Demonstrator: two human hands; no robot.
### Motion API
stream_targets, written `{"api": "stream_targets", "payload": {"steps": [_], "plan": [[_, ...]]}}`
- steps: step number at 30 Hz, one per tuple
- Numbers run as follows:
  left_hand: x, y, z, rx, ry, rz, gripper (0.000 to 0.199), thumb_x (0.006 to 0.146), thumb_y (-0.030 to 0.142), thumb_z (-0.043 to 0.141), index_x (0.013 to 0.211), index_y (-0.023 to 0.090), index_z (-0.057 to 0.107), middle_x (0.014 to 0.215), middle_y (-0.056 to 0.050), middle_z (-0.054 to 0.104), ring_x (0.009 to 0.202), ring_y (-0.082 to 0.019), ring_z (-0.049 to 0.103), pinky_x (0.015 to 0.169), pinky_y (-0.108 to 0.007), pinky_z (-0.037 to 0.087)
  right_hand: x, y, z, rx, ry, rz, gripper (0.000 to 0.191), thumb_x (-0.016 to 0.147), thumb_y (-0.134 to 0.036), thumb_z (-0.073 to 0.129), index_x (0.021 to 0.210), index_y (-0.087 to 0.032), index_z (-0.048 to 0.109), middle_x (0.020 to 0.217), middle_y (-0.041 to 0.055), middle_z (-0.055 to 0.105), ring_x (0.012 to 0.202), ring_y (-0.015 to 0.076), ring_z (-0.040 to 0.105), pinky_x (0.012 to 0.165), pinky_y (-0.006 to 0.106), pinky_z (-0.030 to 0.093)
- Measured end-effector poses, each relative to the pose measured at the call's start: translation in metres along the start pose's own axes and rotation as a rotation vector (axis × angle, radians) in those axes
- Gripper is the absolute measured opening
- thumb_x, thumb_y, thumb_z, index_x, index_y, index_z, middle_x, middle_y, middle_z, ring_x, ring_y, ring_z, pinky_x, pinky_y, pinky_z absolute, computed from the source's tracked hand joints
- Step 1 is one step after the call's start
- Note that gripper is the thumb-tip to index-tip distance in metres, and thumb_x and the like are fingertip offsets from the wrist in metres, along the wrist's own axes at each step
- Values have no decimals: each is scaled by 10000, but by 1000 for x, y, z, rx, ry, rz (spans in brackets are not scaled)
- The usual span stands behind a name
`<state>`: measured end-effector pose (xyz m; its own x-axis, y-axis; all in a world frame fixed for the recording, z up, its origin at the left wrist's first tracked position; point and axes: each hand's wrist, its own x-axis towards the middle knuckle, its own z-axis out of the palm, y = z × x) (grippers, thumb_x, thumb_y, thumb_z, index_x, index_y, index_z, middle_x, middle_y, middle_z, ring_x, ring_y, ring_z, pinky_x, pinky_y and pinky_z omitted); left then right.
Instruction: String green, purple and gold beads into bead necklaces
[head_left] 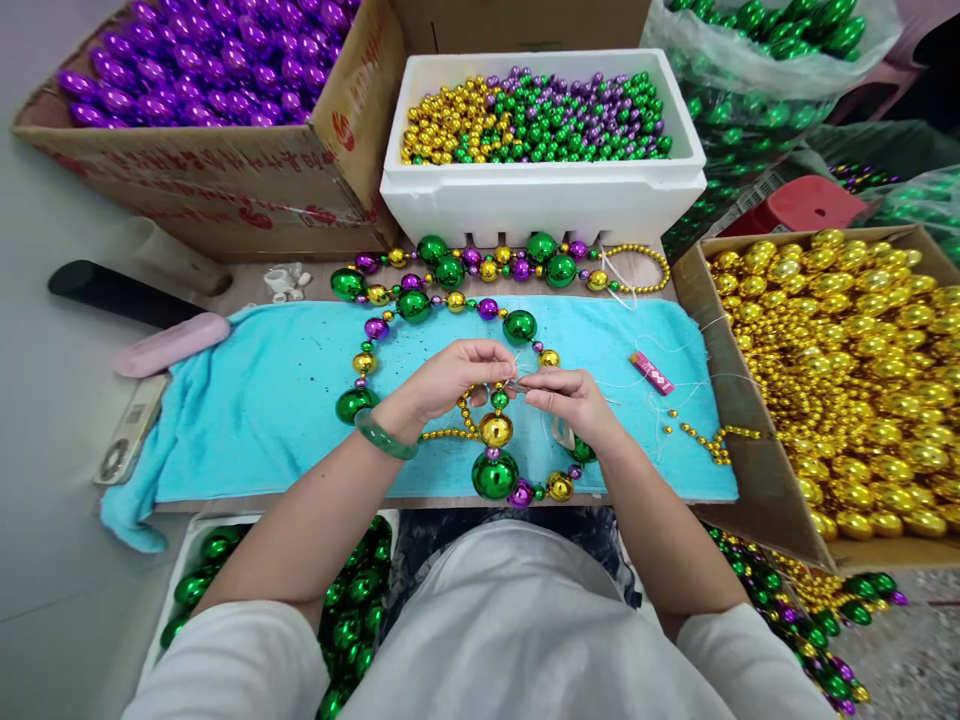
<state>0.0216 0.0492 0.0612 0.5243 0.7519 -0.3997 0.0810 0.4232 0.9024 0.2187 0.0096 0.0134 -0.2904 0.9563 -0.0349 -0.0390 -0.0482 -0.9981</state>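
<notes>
A string of green, gold and purple beads (pixel 495 474) forms a loop on the turquoise towel (pixel 277 400). Above its middle, my left hand (pixel 469 375), with a green bangle (pixel 386 434) at the wrist, pinches thin pale thread near a small green bead (pixel 499 399). My right hand (pixel 570 398) is closed on a slim metal tool (pixel 517 385), its tip meeting the left fingertips. Small gold beads (pixel 450 434) hang below my left hand. The exact point where thread and tool meet is hidden by the fingers.
A finished-looking bead strand (pixel 487 268) lies behind the towel. Beyond it stand a white foam box (pixel 540 190) of small beads and a carton (pixel 225 190) of purple beads. At right are a pink packet (pixel 652 373), loose gold beads (pixel 705 440) and a carton (pixel 765 440) of gold beads.
</notes>
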Motion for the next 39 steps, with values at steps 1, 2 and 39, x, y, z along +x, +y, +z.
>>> {"api": "stream_targets", "payload": {"steps": [1, 2, 39], "plan": [[0, 0, 0, 6, -2, 1, 232, 692, 362, 761, 743, 166, 649, 665, 5, 632, 542, -73, 515, 403, -168, 338, 0, 0, 0, -3, 2, 1, 249, 716, -414, 794, 867, -218, 807, 721, 23, 646, 703, 153, 550, 682, 315, 423], [0, 0, 1, 12, -2, 2, 228, 695, 361, 757, 743, 166, 650, 665, 6, 631, 541, -71, 512, 406, -168, 340, -1, 0, 0, -4, 4, 2, 248, 718, -414, 794, 869, -217, 807, 724, 24, 645, 702, 152, 550, 681, 315, 421], [-6, 4, 10, 231, 174, -32, 243, 670, 370, 766, 772, 168, 679, 713, -30, 686, 527, -82, 495, 474, -197, 393, -150, -25, -111, -551, 134, 467, 380, 702, -381, 757, 1025, -180, 758, 707, 14, 646, 616, 148, 555, 563, 266, 422]]}}
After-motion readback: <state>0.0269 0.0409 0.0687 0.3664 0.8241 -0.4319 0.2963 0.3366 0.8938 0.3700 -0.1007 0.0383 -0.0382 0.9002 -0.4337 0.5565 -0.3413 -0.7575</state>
